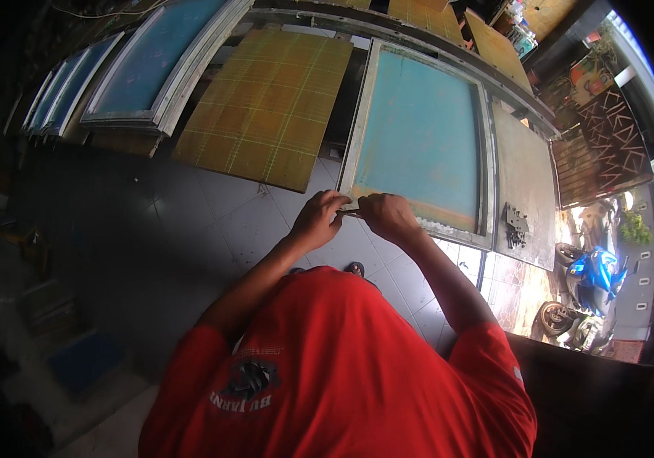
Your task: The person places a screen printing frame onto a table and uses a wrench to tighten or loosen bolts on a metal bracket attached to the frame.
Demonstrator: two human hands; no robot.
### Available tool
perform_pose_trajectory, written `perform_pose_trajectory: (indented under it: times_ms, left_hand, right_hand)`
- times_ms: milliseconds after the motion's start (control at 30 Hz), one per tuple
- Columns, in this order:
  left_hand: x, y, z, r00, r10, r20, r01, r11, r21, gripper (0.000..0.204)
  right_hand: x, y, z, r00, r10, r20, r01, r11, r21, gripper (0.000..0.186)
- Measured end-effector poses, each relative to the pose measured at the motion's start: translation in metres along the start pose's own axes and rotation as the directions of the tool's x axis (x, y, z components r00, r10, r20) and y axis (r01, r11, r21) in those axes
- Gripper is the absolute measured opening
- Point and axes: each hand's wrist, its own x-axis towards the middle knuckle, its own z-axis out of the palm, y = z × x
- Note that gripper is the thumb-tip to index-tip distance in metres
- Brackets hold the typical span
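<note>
A framed screen [422, 137] with pale blue mesh lies on the bench in front of me, its pale border worn and stained. Both hands meet at its near left corner. My left hand [318, 219] is closed, with thumb and fingers pinched by the corner. Beside it, my right hand [389, 217] is curled into a fist at the near edge. A thin dark piece [351, 212] shows between the two hands. It is too small to name, and the fingers hide which hand grips it.
Left of the screen lies a yellow-brown board [266, 107] with green grid lines. Further left stand more blue framed screens [151, 65]. On the grey board [524, 175] at right sit small dark metal parts [515, 225]. A blue motorbike [598, 278] stands beyond; tiled floor [243, 225] lies below.
</note>
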Motion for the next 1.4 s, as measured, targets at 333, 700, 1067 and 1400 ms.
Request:
perform_pose_trajectory:
  times_ms: [333,700,1067,1400]
  left_hand:
    - [0.010,0.009,0.017,0.998,0.047,0.034,-0.049,0.998,0.046,0.036]
    - [0.024,0.007,0.027,0.999,0.007,0.034,-0.005,0.999,-0.053,0.009]
    - [0.042,0.001,0.009,0.970,0.070,0.235,-0.078,0.997,0.023,0.013]
    - [0.030,-0.006,-0.012,0.988,0.052,0.149,-0.030,0.989,-0.147,0.014]
  right_hand:
    - [-0.022,0.003,0.015,0.982,0.139,-0.129,-0.103,0.962,0.252,0.014]
    - [-0.002,0.009,0.005,0.987,0.094,-0.131,-0.026,0.894,0.446,0.017]
    - [-0.016,0.002,0.015,0.937,0.235,-0.258,-0.042,0.810,0.585,0.017]
    - [-0.043,0.007,0.018,0.863,0.417,-0.286,-0.243,0.838,0.489,0.050]
